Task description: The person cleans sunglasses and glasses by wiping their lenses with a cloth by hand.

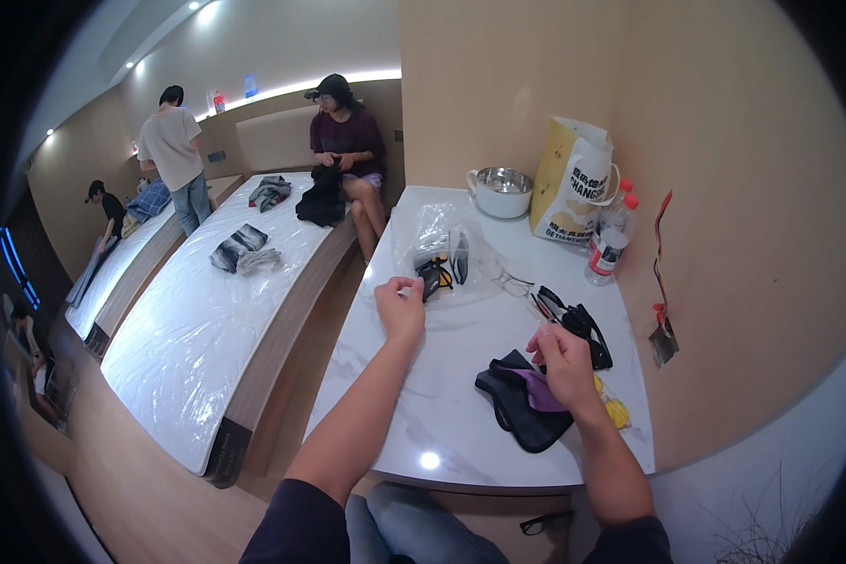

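Note:
My left hand point(402, 305) is closed in a pinch at the near edge of a clear plastic bag point(432, 226). Dark sunglasses point(430, 278) lie right by its fingertips, with yellow-and-black glasses point(445, 273) and a dark lens piece point(459, 256) beside them. Whether the fingers grip the bag or the sunglasses, I cannot tell. Over a black pouch point(526, 428) with a purple cloth point(541, 393) my right hand point(566, 362) is closed, and its fingers hide whatever they hold. Just beyond it lie black glasses point(583, 324); clear-lensed glasses point(510, 280) rest farther back.
A steel pot point(503, 192), a yellow-and-white paper bag point(569, 183) and plastic bottles point(608, 246) stand along the table's back. Something yellow point(615, 406) lies right of my right hand. Wires point(663, 254) hang from the wall. Leftward, people are around plastic-covered beds point(188, 376).

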`<state>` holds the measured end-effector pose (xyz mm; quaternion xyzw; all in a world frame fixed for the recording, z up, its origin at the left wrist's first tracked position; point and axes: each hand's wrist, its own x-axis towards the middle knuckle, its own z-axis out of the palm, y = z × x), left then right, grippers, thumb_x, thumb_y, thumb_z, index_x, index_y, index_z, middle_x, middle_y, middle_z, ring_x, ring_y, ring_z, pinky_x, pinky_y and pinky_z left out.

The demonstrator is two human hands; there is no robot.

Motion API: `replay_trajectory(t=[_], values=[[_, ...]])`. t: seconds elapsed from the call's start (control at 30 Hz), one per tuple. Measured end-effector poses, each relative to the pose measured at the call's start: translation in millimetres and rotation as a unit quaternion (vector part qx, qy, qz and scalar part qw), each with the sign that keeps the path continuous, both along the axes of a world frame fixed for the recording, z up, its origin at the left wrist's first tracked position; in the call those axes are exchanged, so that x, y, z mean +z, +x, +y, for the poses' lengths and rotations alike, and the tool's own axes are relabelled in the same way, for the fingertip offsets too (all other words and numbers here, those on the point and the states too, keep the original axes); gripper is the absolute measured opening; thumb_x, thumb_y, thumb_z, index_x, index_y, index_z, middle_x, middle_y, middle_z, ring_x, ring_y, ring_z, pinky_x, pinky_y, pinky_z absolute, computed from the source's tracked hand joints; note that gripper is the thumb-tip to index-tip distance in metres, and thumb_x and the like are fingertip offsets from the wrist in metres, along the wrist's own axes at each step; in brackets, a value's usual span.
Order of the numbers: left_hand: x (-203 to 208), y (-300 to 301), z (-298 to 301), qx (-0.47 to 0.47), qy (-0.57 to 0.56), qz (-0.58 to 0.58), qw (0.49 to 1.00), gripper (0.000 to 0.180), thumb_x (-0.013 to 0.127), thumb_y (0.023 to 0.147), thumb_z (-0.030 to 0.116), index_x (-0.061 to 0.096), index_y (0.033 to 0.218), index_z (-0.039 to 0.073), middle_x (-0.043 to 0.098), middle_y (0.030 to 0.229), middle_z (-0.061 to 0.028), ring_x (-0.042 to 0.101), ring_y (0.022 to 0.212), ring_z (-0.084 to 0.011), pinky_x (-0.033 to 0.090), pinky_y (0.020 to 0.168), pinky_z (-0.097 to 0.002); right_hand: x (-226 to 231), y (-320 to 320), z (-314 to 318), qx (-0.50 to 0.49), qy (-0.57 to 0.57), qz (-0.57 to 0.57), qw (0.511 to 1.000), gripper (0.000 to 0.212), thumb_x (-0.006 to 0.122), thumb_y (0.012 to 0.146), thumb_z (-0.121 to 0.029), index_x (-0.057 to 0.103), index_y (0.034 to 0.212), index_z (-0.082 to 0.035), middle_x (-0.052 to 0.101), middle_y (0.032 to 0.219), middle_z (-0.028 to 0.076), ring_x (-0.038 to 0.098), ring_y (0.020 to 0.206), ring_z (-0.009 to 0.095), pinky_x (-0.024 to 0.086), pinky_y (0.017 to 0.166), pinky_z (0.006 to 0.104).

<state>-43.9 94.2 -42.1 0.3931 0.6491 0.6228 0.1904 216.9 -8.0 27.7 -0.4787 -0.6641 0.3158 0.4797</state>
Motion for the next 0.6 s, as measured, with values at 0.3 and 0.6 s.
replay_trajectory(t=[0.3,0.6], values=[[-14,-18,5,-0.036,0.03,0.079,0.996,0.024,0.072,0.088,0.012,0.067,0.11,0.006,0.061,0.111,-0.015,0.063,0.085,-0.025,0.05,0.082,-0.0371,-1,28,16,-0.093,0.043,-0.005,0.995,0.03,0.056,0.1,-0.022,0.066,0.087,0.003,0.064,0.072,0.007,0.059,0.063,0.014,0.048,0.062,0.0305],[27,-4,-39,0.095,0.189,0.353,0.912,0.023,0.066,0.083,0.0,0.066,0.105,0.006,0.052,0.124,-0.0149,0.061,0.098,-0.0294,0.05,0.085,-0.0367,-10,65,25,-0.244,0.09,-0.321,0.911,0.012,0.06,0.084,-0.006,0.068,0.09,0.001,0.065,0.099,0.018,0.061,0.098,0.036,0.049,0.086,0.0468]])
